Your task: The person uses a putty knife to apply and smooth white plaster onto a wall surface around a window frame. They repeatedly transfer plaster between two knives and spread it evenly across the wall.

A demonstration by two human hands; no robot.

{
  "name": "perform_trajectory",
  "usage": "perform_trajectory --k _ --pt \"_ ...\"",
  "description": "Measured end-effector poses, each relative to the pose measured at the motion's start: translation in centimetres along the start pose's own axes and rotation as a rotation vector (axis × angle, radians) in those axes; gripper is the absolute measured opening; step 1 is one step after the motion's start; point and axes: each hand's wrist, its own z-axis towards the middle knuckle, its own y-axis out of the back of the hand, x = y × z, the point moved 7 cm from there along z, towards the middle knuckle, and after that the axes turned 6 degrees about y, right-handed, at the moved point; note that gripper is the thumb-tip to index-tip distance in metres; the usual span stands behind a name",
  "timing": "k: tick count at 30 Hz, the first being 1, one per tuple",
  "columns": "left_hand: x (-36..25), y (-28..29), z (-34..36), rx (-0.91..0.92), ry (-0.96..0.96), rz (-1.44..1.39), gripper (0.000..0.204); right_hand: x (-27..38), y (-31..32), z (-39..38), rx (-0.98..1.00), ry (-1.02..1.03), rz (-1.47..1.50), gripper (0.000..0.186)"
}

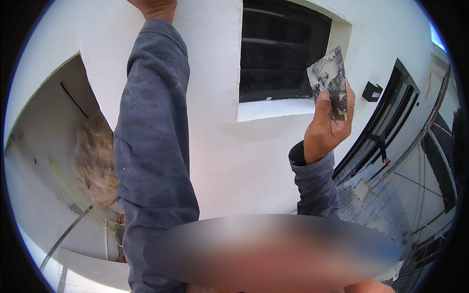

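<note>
My right hand [328,128] is raised before the window and closed on a small flat rectangular plate [328,77]. The plate looks grey and dark, with whitish smears over its face. My thumb lies across its lower part, and its upper half sticks up free of my fingers. My left arm, in a dark grey sleeve, reaches up along the white wall [215,161]. Only the wrist and back part of my left hand [155,7] show at the top edge. Its fingers are cut off, so what they touch is hidden.
A dark louvred window [278,53] sits in a recess ahead. At left, an opening in the wall shows a wrapped brown bundle [97,163]. A black wall fixture [372,92] and a dark-framed glass door [378,124] are at right, near thin metal bars [437,110].
</note>
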Motion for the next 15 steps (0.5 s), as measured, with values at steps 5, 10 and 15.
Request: perform_trajectory --k 5,10,15 --pt "2.5 -1.0 -1.4 0.0 0.088 0.068 0.03 -6.1 7.9 -16.7 -0.018 -1.092 0.654 0.03" --pt "6.1 1.5 -0.7 -0.145 0.327 0.06 0.023 -1.5 14.8 -38.8 0.004 -2.337 0.791 0.029" --pt "7.1 1.7 -0.8 0.04 0.309 0.342 0.023 -1.9 23.5 -42.8 -0.054 -2.429 0.718 0.027"
